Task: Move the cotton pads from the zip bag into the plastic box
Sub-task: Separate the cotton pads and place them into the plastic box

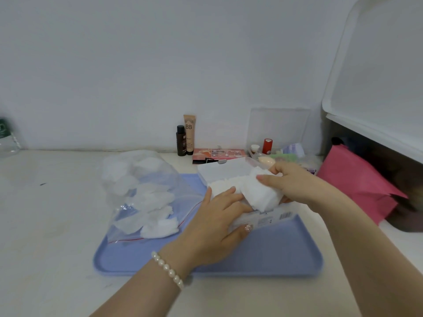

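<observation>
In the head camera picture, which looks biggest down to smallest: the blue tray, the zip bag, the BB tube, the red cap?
1. Blue tray
2. Zip bag
3. BB tube
4. Red cap
The tube and cap sit farther back, which shrinks them.

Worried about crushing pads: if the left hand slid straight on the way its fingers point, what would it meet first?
Probably the stack of cotton pads held by the right hand; the left hand points right at it, though depth is unclear.
</observation>
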A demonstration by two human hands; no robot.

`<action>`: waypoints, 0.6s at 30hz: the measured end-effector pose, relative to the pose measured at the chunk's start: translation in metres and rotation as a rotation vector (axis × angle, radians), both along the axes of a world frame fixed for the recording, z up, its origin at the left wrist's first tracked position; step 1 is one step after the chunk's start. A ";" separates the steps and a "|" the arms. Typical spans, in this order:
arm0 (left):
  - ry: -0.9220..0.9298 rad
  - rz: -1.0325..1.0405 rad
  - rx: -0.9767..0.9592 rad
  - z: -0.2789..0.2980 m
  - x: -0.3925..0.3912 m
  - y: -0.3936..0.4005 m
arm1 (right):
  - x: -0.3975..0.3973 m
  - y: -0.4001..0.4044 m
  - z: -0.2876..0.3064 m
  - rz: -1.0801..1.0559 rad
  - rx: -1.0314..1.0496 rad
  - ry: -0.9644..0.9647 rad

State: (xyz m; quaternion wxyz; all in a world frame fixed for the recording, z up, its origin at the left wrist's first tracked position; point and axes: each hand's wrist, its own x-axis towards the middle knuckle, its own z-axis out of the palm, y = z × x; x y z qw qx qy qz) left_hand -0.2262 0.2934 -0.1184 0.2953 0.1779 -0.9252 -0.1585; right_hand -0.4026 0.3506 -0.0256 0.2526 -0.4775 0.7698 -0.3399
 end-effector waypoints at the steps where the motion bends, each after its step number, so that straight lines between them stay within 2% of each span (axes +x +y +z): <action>1: 0.005 -0.003 0.001 0.000 0.000 0.000 | 0.000 0.000 0.000 0.006 0.006 -0.014; 9: -0.013 -0.002 0.018 0.000 0.000 0.000 | -0.001 0.001 -0.001 0.044 0.052 -0.026; 15: 0.026 -0.006 0.117 0.001 0.001 0.001 | -0.007 -0.002 -0.004 0.023 0.062 -0.078; 18: 0.023 0.004 0.141 0.001 0.001 0.001 | -0.006 -0.003 -0.006 0.018 0.060 0.040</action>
